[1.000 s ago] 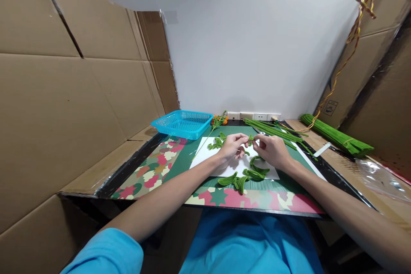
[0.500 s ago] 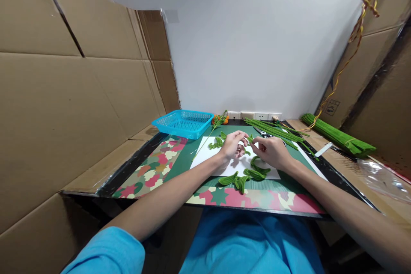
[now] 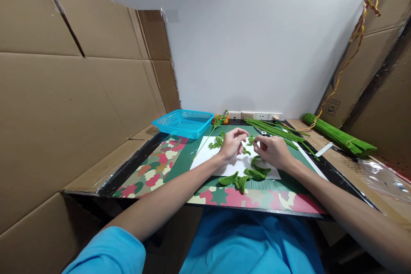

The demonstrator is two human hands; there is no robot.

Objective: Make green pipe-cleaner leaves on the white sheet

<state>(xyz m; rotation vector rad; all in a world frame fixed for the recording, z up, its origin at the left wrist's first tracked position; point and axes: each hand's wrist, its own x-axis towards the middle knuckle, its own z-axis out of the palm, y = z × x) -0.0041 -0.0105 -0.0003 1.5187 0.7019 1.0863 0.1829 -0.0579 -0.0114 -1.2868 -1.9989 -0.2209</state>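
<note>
A small green chenille piece (image 3: 251,139) is pinched between the fingertips of the left hand (image 3: 231,144) and the right hand (image 3: 271,150), just above the far part of the white sheet (image 3: 236,165), which serves here as the landmark. Both hands are closed on that piece, thumb against forefinger, with the remaining fingers curled in; the piece itself is too small for its exact shape to be told. On the near edge of the sheet a cluster of finished green leaf shapes (image 3: 244,177) is laid, and further leaf pieces (image 3: 216,142) are seen at its far left corner. Beyond the sheet and to its right, loose green stems (image 3: 272,130) are spread on the green mat (image 3: 183,158); a larger bundle of stems (image 3: 337,135) is kept well to the right of the sheet. A blue basket (image 3: 183,123) stands beyond the sheet to its left, and an orange flower sprig (image 3: 219,119) is placed just beyond its far edge. The grip is judged to be slight: the piece could be dropped among the similar leaves below, or its wire core could be kinked if it is twisted too sharply. The leaves at the sheet's near edge could be swept off by a wrist.
</note>
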